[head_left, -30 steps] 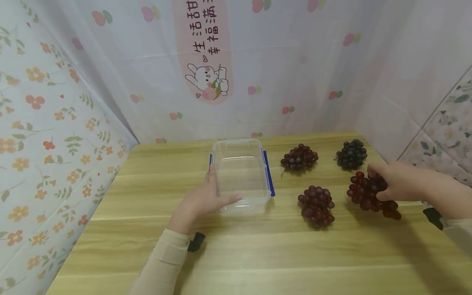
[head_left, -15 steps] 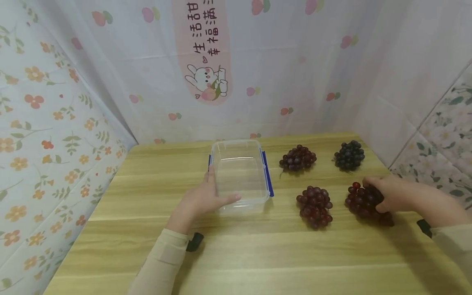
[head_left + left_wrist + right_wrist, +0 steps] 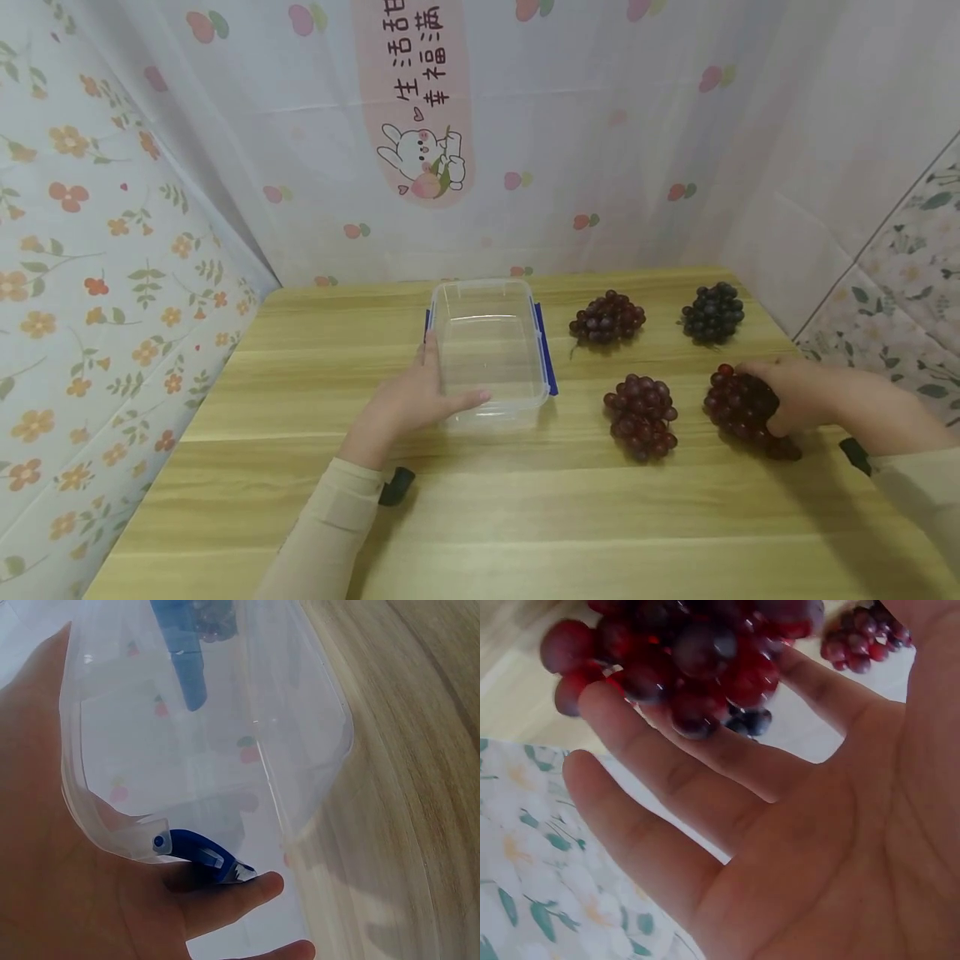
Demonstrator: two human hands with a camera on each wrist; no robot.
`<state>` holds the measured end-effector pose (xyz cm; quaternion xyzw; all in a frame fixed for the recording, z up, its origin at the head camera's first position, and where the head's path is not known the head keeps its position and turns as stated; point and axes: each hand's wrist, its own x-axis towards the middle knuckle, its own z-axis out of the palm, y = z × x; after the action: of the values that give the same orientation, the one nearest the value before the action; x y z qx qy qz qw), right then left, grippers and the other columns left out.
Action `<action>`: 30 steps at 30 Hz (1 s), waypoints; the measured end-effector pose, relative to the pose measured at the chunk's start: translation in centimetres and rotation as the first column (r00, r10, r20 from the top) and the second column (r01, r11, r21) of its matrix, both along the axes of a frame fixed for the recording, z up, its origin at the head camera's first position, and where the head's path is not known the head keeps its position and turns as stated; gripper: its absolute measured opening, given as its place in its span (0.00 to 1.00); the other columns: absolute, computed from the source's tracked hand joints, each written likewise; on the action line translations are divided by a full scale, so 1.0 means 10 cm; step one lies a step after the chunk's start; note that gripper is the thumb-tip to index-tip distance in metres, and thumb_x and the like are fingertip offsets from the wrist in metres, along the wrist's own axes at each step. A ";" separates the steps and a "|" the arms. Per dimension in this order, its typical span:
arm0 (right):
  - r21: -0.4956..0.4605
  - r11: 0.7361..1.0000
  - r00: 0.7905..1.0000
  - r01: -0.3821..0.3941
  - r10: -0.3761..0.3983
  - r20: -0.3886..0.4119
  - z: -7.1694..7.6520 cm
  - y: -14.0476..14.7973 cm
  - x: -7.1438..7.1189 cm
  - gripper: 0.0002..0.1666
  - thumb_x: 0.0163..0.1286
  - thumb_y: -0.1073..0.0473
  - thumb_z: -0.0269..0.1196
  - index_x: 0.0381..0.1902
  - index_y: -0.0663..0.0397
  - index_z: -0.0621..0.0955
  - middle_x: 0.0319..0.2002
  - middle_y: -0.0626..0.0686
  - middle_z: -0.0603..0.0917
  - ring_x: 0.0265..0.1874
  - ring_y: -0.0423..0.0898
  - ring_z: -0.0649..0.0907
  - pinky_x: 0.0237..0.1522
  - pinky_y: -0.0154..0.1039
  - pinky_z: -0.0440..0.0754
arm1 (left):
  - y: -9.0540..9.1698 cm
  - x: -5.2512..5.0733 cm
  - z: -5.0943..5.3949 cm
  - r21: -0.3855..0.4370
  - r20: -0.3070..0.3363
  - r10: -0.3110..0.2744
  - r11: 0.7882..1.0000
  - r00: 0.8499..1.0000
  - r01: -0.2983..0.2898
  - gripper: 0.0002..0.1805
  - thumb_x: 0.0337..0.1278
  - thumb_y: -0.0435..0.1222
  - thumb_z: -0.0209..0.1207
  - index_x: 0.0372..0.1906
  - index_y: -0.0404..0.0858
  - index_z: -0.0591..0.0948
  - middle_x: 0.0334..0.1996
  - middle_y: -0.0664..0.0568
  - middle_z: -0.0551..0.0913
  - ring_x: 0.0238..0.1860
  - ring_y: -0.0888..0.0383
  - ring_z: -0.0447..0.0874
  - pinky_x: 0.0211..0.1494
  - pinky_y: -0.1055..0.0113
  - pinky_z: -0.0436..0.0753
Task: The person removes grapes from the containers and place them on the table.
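Observation:
A clear plastic food container (image 3: 491,358) with blue side latches stands on the table. My left hand (image 3: 412,398) rests against its near left corner, thumb along the near side and straight fingers along the left side. In the left wrist view, the fingers lie beside a blue latch (image 3: 196,849). At the right, my right hand (image 3: 810,400) holds a bunch of dark red grapes (image 3: 742,408) down at the tabletop, thumb on the near side. The right wrist view shows its fingers (image 3: 690,772) against the grapes; the thumb's tip is out of frame there.
Two more red grape bunches, one nearer (image 3: 641,417) and one farther (image 3: 607,318), lie between the container and my right hand. A black grape bunch (image 3: 712,313) sits at the back right. Patterned cloths (image 3: 600,142) rise behind and beside the wooden table (image 3: 525,517).
My right hand has lowered the red grape bunch from just above the table onto it, and has barely moved since half a second ago. The left hand and the container stay in place.

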<state>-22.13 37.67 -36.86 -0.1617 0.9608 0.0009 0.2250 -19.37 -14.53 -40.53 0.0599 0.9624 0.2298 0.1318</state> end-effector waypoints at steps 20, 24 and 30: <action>0.011 0.996 0.995 -0.086 0.086 -0.059 0.45 -0.69 -0.21 0.49 0.64 0.51 0.76 0.74 0.72 0.69 0.47 0.69 0.88 0.34 0.56 0.86 0.35 0.50 0.81 | -0.04 -0.06 0.05 -0.001 0.060 -0.023 1.000 0.998 0.023 0.79 0.53 0.81 0.56 0.85 0.38 0.25 0.87 0.37 0.33 0.83 0.33 0.59 0.78 0.38 0.72; 0.033 0.993 0.988 -0.115 0.117 -0.097 0.49 -0.83 -0.25 0.49 0.63 0.49 0.78 0.73 0.70 0.72 0.60 0.75 0.83 0.57 0.73 0.84 0.52 0.64 0.84 | -0.04 -0.06 0.07 -0.013 0.066 -0.020 1.000 0.998 0.021 0.80 0.51 0.83 0.55 0.85 0.38 0.26 0.88 0.36 0.34 0.82 0.32 0.62 0.77 0.38 0.73; 0.003 0.994 0.990 -0.111 0.111 -0.083 0.58 -1.00 -0.30 0.48 0.67 0.48 0.75 0.75 0.67 0.71 0.65 0.74 0.81 0.59 0.70 0.84 0.55 0.66 0.83 | -0.05 -0.06 0.10 -0.042 0.085 -0.015 0.999 0.996 0.018 0.80 0.50 0.84 0.54 0.85 0.40 0.24 0.87 0.33 0.36 0.80 0.30 0.66 0.73 0.38 0.77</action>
<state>-25.16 27.71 -31.08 -0.2148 0.9589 0.0194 0.1844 -19.98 -15.08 -39.57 0.0552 0.9601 0.2104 0.1755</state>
